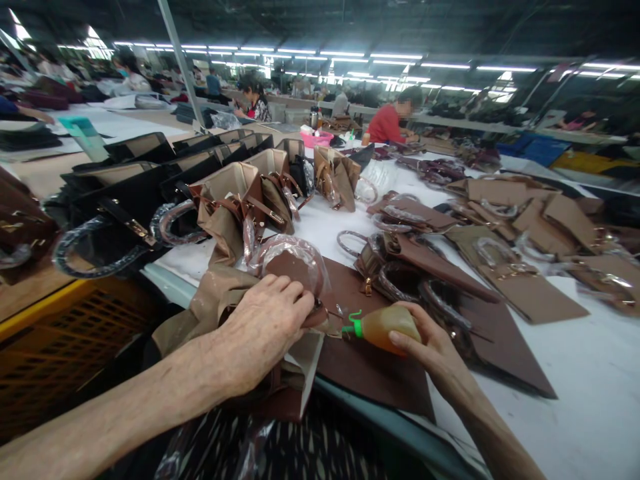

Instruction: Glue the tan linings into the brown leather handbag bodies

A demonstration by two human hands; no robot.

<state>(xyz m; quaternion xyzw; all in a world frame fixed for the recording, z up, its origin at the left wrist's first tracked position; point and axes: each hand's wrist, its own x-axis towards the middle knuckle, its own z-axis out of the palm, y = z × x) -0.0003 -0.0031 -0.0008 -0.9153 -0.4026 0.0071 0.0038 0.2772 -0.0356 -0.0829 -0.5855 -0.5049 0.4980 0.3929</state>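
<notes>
While the left hand (273, 323) lies over a brown bag (295, 267) at the near edge of the table (600, 407), the right hand (425, 337) grips the wide end of a soft-looking bottle (390, 327), thumb on the near side and fingers round the far one. The left fingers bend down onto the bag near a strap (327, 325), but whether they pinch it or only press cannot be told, since the tips are hidden. The bottle lies almost level, its green nozzle (357, 325) pointing towards the left hand and just beside the strap. The likeliest trouble is a spill: amber liquid shows inside, so too hard a squeeze or too steep a tilt could send a blob onto the brown panel (355, 373) below — or onto the left fingers, which are close by. The bag's loose part hangs over the table edge, and its weight might drag the strap out of line if the left hand eased off. Clear plastic (320, 273) round the handle (295, 247) could also sag into the wet spot and stick. To the right, a dark brown bag (465, 300) sits near the bottle hand, so a wide swing of that forearm might nudge it.
</notes>
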